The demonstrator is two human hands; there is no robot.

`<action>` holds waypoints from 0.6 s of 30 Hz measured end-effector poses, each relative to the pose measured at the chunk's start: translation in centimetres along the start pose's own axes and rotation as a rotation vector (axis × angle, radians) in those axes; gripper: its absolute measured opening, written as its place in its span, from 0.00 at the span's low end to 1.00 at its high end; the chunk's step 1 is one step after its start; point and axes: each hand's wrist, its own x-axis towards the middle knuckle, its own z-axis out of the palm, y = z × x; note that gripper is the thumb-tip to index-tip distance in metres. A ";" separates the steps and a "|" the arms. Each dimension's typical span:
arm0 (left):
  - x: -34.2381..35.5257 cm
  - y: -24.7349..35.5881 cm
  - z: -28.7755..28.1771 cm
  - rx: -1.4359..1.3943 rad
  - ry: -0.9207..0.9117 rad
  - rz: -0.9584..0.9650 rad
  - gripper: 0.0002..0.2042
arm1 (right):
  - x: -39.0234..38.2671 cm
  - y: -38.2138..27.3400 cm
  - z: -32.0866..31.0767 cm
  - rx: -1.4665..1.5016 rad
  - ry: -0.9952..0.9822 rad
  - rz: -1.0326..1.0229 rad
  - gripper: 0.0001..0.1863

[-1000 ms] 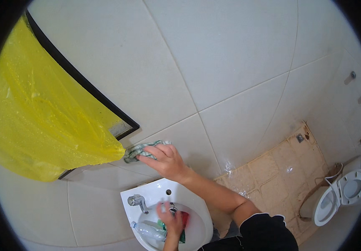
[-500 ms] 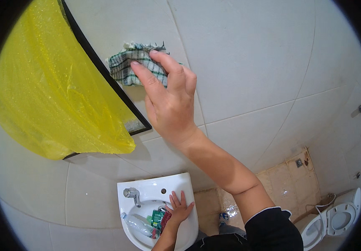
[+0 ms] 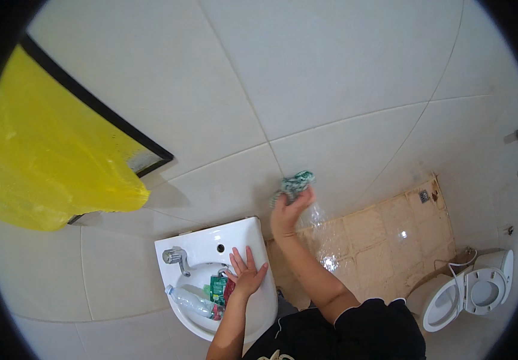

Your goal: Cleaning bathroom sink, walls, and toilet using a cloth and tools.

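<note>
A green-and-white checked cloth (image 3: 298, 180) is bunched in the fingers of my right hand (image 3: 291, 215), against or close to the low part of the tiled wall, right of the sink. The cloth is slightly blurred. My left hand (image 3: 247, 277) lies with its fingers spread on the right side of the white sink (image 3: 263, 306). Beside its fingers, in the basin, are a green packet (image 3: 217, 289), a dark red packet (image 3: 229, 291) partly hidden by the hand, and a clear plastic bottle (image 3: 192, 302) lying on its side.
A chrome tap (image 3: 176, 259) stands at the sink's back left. A black-framed panel (image 3: 97, 105) covered by a yellow plastic sheet (image 3: 61, 162) hangs at upper left. The tan tiled floor (image 3: 361, 234) looks wet, with a drain (image 3: 424, 196). A white toilet (image 3: 442, 309) is at lower right.
My right hand has come down the wall with the cloth, from beside the framed panel to low by the sink; the cloth is now more crumpled. My left hand stays on the sink.
</note>
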 end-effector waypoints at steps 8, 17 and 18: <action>0.1 0.0 0.1 -0.028 0.013 0.003 0.43 | -4.4 4.9 -2.2 -0.018 -0.911 -0.488 0.13; 0.0 0.1 -0.3 -0.054 -0.005 0.014 0.43 | -4.2 8.6 -3.9 -0.167 -0.175 0.417 0.18; 0.0 0.2 -0.3 -0.038 -0.020 0.012 0.43 | -5.1 7.8 -3.4 -0.175 -0.325 0.352 0.19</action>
